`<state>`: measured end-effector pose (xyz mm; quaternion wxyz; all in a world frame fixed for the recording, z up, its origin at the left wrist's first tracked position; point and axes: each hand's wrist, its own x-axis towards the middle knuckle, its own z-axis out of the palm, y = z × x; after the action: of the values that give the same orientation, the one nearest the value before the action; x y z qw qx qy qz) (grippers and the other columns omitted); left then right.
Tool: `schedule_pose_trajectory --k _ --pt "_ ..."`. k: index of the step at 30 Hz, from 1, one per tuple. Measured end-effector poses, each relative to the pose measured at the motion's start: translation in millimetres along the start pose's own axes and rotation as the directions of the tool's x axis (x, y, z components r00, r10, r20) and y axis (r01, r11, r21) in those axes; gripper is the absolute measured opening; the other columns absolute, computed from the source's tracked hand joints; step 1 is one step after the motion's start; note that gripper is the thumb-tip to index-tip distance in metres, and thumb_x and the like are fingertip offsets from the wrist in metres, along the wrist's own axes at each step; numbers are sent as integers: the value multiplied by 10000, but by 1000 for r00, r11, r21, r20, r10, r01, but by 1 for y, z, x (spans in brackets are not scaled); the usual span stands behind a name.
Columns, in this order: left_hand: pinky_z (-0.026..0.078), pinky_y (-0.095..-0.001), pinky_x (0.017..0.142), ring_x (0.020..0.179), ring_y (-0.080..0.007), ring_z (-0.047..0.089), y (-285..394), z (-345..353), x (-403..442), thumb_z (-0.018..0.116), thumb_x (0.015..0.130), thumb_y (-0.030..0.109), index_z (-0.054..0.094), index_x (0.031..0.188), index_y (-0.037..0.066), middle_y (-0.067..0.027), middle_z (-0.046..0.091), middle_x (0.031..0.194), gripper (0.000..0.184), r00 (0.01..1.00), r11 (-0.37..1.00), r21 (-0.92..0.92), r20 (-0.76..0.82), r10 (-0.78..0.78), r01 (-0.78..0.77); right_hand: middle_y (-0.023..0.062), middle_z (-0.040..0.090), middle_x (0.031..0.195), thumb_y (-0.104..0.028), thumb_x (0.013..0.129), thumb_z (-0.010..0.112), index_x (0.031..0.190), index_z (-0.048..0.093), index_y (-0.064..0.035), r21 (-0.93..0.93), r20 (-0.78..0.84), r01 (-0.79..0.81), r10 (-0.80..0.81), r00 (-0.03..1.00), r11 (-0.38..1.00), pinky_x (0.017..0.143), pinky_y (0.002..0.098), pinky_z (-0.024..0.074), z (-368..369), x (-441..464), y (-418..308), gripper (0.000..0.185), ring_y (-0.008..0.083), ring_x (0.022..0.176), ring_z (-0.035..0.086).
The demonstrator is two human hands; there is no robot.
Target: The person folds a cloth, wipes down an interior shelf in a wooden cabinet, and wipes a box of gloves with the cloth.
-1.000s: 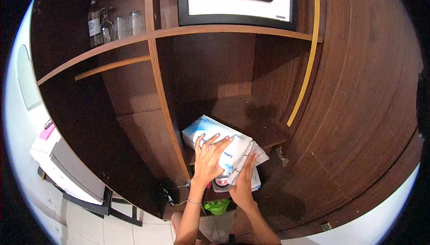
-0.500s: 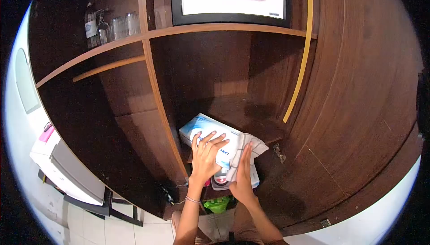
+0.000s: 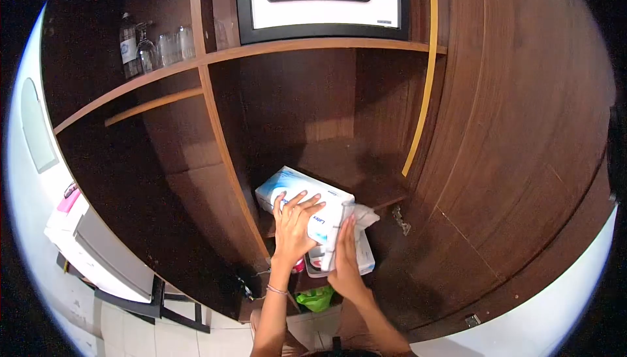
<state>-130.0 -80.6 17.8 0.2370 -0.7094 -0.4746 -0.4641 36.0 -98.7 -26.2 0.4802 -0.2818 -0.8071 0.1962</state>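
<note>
A white and blue box marked "Latex" (image 3: 333, 195) sits tilted at the front of the middle shelf. My left hand (image 3: 295, 226) grips it, fingers spread over the printed face and the thumb toward the lower edge. In my right hand (image 3: 348, 262) is a pale checked cloth (image 3: 363, 215), pressed along the right end of the box. The fingers lie straight against the cloth, and part of that end is hidden beneath it. Below the box, a container (image 3: 316, 272) and a white package (image 3: 367, 258) show partly.
A safe with a keypad (image 3: 320, 31) stands on the shelf above. Glasses (image 3: 171, 45) and a bottle (image 3: 128, 47) are at upper left. A wooden divider (image 3: 225, 132) runs left of the box. A green bag (image 3: 316, 299) lies below; a white fridge (image 3: 101, 246) stands left.
My right hand and the cloth have slid slightly down along the end of the box. My left hand keeps its place on the box. The whole view has shifted a little.
</note>
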Motion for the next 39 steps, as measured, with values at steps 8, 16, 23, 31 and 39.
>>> schedule_pose_trajectory --k 8,16,23,31,39 --pt "225 -579 1231 1316 -268 567 3 0 2 806 725 189 708 1156 132 -22 689 1283 445 999 999 -43 -54 2 -5 330 -65 1692 166 704 518 1625 -46 67 64 131 -53 44 990 997 1283 536 35 -13 -14 22 1085 472 1582 -48" --pt "164 -608 1255 1273 -290 609 19 -13 14 832 674 218 732 1092 105 -46 732 1237 444 988 973 -226 -137 -74 42 305 -37 1707 107 722 495 1643 46 44 -143 65 151 -142 988 978 1277 544 10 -36 -7 -7 1026 470 1585 -60" --pt "117 -616 1268 1248 -291 633 24 -15 17 890 654 239 725 1097 89 -71 740 1216 496 985 952 -305 -153 -77 27 262 147 1706 26 759 689 1642 170 5 -37 -234 175 -179 956 984 1271 517 146 -52 26 1 1025 419 1586 149" --pt "221 -589 1243 1365 -367 502 29 -16 20 952 652 268 684 1160 76 -169 568 1355 606 974 786 -612 -116 -197 86 171 547 1433 -9 840 786 1521 394 41 399 -344 80 68 937 914 1119 385 403 -41 18 4 787 238 1335 521" --pt "333 -543 1210 1370 -385 451 52 -33 -6 965 586 155 506 1389 79 -180 426 1370 928 936 918 -300 -156 -314 258 185 583 1417 84 836 629 1521 435 26 366 -410 124 40 911 922 1101 374 434 -34 22 -5 714 265 1299 578"
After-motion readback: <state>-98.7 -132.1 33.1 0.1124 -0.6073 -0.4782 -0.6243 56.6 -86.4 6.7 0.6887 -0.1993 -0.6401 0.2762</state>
